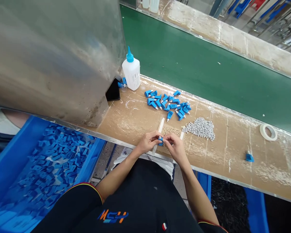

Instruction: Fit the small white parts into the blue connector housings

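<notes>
Between my two hands, near the bench's front edge, is a small blue plastic part (pixel 160 141) with a whitish piece at its top. My left hand (pixel 147 142) pinches it from the left. From the right, the fingers of my right hand (pixel 174 145) are closed at the part; whether they hold a smaller piece is hidden. Just beyond my hands lies a patch of tiny dark pieces (pixel 171 130) between two white tape strips. A pile of small grey pieces (pixel 201 127) sits to the right. Farther back, several similar blue parts with white tips (pixel 174 106) lie loosely grouped.
A white squeeze bottle (pixel 132 72) and a black phone (pixel 113 90) stand by the metal housing (pixel 55 58). Behind runs a green belt (pixel 196 61). A tape roll (pixel 268 132) and one blue part (pixel 249 157) lie right. Blue bins (pixel 87 166) flank me below.
</notes>
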Action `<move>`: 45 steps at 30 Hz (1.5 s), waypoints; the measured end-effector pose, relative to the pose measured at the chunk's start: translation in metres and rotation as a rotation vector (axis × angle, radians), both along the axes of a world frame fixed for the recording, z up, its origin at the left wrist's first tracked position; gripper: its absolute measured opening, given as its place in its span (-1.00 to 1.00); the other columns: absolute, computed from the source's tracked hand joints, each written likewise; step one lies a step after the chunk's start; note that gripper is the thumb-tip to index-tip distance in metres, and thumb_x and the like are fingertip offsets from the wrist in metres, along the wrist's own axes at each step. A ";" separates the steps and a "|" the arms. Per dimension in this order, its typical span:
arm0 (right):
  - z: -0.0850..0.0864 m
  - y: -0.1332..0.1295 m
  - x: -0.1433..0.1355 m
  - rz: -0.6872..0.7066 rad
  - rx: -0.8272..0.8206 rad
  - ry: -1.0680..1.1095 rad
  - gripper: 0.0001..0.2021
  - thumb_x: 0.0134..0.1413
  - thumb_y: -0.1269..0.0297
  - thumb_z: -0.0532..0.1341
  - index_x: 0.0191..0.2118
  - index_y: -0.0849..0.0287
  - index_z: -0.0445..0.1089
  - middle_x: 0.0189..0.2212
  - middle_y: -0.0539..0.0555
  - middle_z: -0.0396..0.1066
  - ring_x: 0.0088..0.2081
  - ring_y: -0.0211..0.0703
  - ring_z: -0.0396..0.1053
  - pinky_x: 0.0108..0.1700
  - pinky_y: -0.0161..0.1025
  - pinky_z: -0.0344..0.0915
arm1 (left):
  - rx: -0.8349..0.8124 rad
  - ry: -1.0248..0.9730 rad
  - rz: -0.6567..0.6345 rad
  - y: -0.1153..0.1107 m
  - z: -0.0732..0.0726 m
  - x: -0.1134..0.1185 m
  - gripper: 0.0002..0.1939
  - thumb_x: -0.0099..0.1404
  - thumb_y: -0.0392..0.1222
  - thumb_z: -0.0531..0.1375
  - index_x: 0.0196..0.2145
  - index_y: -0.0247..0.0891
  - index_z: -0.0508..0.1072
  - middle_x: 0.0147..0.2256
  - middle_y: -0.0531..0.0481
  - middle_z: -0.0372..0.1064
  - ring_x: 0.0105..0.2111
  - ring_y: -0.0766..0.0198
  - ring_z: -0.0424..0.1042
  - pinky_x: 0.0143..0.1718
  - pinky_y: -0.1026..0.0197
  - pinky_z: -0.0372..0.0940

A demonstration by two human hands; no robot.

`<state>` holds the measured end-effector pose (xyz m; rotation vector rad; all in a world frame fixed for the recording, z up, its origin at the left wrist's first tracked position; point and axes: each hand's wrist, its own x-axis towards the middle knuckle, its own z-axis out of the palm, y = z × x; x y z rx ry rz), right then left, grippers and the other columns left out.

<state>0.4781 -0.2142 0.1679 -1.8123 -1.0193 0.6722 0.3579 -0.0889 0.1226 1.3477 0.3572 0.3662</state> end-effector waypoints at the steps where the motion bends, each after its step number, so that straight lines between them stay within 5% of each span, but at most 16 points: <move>1: -0.002 -0.002 0.000 -0.018 0.017 0.046 -0.77 0.26 0.07 0.21 -0.33 0.10 0.39 -0.39 0.06 0.45 -0.38 -0.16 0.43 -0.33 -0.23 0.41 | -0.016 0.004 0.008 -0.002 0.000 0.000 -0.74 0.22 -0.02 0.33 -0.29 -0.28 0.50 -0.37 0.00 0.45 -0.37 0.28 0.43 -0.30 0.28 0.34; 7: -0.009 -0.013 -0.005 -0.120 0.099 0.031 -0.83 0.21 0.15 0.25 -0.17 0.12 0.42 -0.21 0.10 0.41 -0.41 -0.23 0.41 -0.39 -0.25 0.41 | -0.033 0.117 0.052 -0.018 0.022 0.010 -0.63 0.29 0.03 0.26 -0.07 -0.28 0.48 -0.23 -0.09 0.54 -0.19 0.17 0.53 -0.17 0.22 0.39; 12: -0.005 -0.018 -0.009 -0.253 0.160 -0.122 -0.92 0.24 0.29 0.18 -0.20 0.11 0.41 -0.25 0.10 0.44 -0.30 -0.15 0.43 -0.30 -0.22 0.43 | 0.177 0.210 0.044 -0.033 0.044 0.032 -0.66 0.34 -0.04 0.19 -0.01 -0.26 0.46 -0.22 -0.08 0.56 -0.24 0.16 0.54 -0.18 0.19 0.42; 20: -0.006 -0.039 0.003 -0.460 0.088 -0.241 -0.88 0.23 0.22 0.17 -0.25 0.12 0.41 -0.35 0.07 0.41 -0.40 -0.16 0.36 -0.34 -0.20 0.37 | 0.376 0.204 -0.131 -0.046 0.054 0.072 -0.68 0.37 -0.16 0.12 0.01 -0.28 0.48 -0.26 -0.10 0.55 -0.30 0.16 0.52 -0.23 0.17 0.39; 23: -0.010 -0.069 0.032 -0.513 0.014 -0.295 -0.80 0.21 0.13 0.17 -0.21 0.12 0.44 -0.35 0.09 0.42 -0.43 -0.14 0.35 -0.36 -0.18 0.34 | 0.379 0.174 -0.241 -0.034 0.053 0.087 -0.62 0.35 -0.13 0.17 0.10 -0.24 0.41 -0.21 -0.09 0.54 -0.27 0.16 0.53 -0.20 0.16 0.41; 25: -0.015 -0.104 0.067 -0.619 -0.089 -0.394 -0.75 0.17 0.08 0.17 -0.22 0.14 0.45 -0.35 0.12 0.43 -0.43 -0.11 0.34 -0.34 -0.14 0.33 | 0.487 0.224 -0.134 -0.016 0.050 0.095 -0.70 0.37 -0.12 0.16 0.03 -0.21 0.43 -0.16 -0.11 0.52 -0.21 0.14 0.52 -0.15 0.13 0.41; 28: -0.022 -0.171 0.129 -0.862 -0.314 -0.597 -0.71 0.11 0.06 0.14 -0.29 0.18 0.43 -0.37 0.22 0.41 -0.33 0.06 0.35 -0.20 0.02 0.31 | 0.833 0.466 0.192 0.013 0.042 0.102 -0.85 0.38 -0.16 0.14 -0.15 -0.24 0.45 -0.13 -0.20 0.46 -0.06 0.01 0.46 0.01 -0.01 0.36; 31: -0.023 -0.222 0.177 -0.987 -0.469 -0.746 -0.71 0.12 0.09 0.10 -0.32 0.21 0.43 -0.34 0.32 0.39 -0.19 0.22 0.34 -0.05 0.17 0.25 | 1.019 0.706 0.242 0.026 0.034 0.106 -0.79 0.34 -0.10 0.21 -0.15 -0.29 0.42 -0.06 -0.31 0.40 0.00 -0.13 0.42 0.04 -0.10 0.32; 33: -0.020 -0.233 0.190 -1.013 -0.494 -0.835 -0.70 0.13 0.10 0.09 -0.29 0.23 0.43 -0.28 0.38 0.39 -0.10 0.28 0.31 0.01 0.22 0.21 | 1.068 0.758 0.228 0.024 0.031 0.107 -0.77 0.36 -0.08 0.19 -0.14 -0.29 0.42 -0.02 -0.33 0.38 0.01 -0.15 0.41 0.02 -0.09 0.32; 36: -0.016 -0.214 0.177 -0.896 -0.423 -0.871 -0.70 0.17 0.12 0.09 -0.20 0.23 0.44 -0.21 0.36 0.39 -0.07 0.24 0.32 0.03 0.20 0.23 | 1.102 0.733 0.235 0.017 0.030 0.109 -0.84 0.39 -0.13 0.16 -0.18 -0.27 0.43 -0.01 -0.31 0.37 0.03 -0.14 0.39 0.03 -0.07 0.30; 42: -0.024 -0.137 0.109 -0.114 -0.268 -0.507 -0.79 0.30 0.23 0.07 -0.18 0.09 0.45 -0.28 0.14 0.44 -0.29 -0.05 0.42 -0.22 -0.12 0.38 | 1.017 0.554 0.181 0.022 0.027 0.105 -0.97 0.29 -0.29 0.20 -0.28 -0.23 0.43 -0.17 -0.25 0.48 -0.08 -0.12 0.45 -0.05 -0.04 0.30; 45: -0.027 -0.118 0.101 -0.034 -0.310 -0.512 -0.85 0.27 0.31 0.10 -0.22 0.09 0.43 -0.28 0.12 0.46 -0.27 -0.06 0.43 -0.20 -0.13 0.38 | 0.941 0.488 0.153 0.035 0.030 0.090 -0.93 0.26 -0.33 0.20 -0.31 -0.18 0.42 -0.33 -0.11 0.49 -0.25 0.01 0.48 -0.16 0.06 0.32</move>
